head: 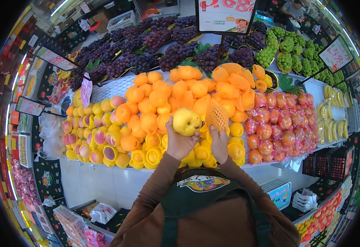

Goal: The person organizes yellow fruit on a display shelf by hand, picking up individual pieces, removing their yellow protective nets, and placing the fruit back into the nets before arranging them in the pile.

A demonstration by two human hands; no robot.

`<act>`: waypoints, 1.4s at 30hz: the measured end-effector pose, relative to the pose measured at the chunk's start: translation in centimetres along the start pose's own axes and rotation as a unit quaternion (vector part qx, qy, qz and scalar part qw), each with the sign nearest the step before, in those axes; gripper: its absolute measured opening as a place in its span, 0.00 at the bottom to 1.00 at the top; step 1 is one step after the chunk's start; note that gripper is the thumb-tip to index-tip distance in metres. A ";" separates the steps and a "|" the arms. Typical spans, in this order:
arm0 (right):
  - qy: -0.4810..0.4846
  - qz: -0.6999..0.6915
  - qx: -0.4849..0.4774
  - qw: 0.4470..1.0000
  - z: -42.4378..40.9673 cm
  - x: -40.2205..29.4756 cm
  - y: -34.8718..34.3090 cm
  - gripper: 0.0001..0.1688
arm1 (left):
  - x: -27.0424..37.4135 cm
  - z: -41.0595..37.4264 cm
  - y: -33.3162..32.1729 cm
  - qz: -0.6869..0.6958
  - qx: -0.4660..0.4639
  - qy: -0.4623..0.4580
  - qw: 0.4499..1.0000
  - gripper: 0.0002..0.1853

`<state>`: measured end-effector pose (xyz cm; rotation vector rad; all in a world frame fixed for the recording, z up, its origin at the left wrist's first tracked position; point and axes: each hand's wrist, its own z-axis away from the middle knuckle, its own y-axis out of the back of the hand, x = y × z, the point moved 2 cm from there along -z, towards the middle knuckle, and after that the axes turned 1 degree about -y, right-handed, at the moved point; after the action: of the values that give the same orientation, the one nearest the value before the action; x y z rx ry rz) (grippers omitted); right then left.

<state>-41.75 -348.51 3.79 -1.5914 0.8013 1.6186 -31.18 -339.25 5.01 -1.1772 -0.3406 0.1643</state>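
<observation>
A bare yellow pear with a few dark spots rests in my left hand, its fingers curled around the lower side. My right hand pinches the lower end of an orange foam net sleeve, which stands up beside the pear. Beneath and beyond both hands lie piled fruits in orange foam nets. Closer to me are fruits in yellow foam nets, partly hidden by my hands. Peaches in yellow nets are set in rows on the left.
Plastic-wrapped round orange-red fruits lie to the right, with bananas beyond them. Dark grapes and green grapes cover the back. A price sign rises on a post. Another person sits at the far right.
</observation>
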 end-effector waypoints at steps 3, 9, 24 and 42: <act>0.065 0.034 -0.076 0.994 1.0 -1.2 0.8 0.14 | -1.7 1.9 -0.5 0.031 -0.020 0.010 0.999 0.40; 0.110 0.034 -0.186 0.976 2.3 -4.0 1.0 0.16 | -4.3 4.6 -1.4 -0.015 0.044 -0.027 0.999 0.40; 0.212 0.177 -0.168 0.946 3.3 -5.6 7.0 0.19 | -8.5 6.5 -3.4 0.012 0.032 -0.012 0.999 0.38; -0.145 -0.199 -0.199 0.949 4.6 -2.0 6.3 0.28 | -12.4 5.1 -3.4 -0.647 0.116 -0.428 0.620 0.31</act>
<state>-49.57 -348.29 5.64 -1.5975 -0.0121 1.7184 -44.71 -339.77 7.68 -0.2630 -1.8830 -0.5327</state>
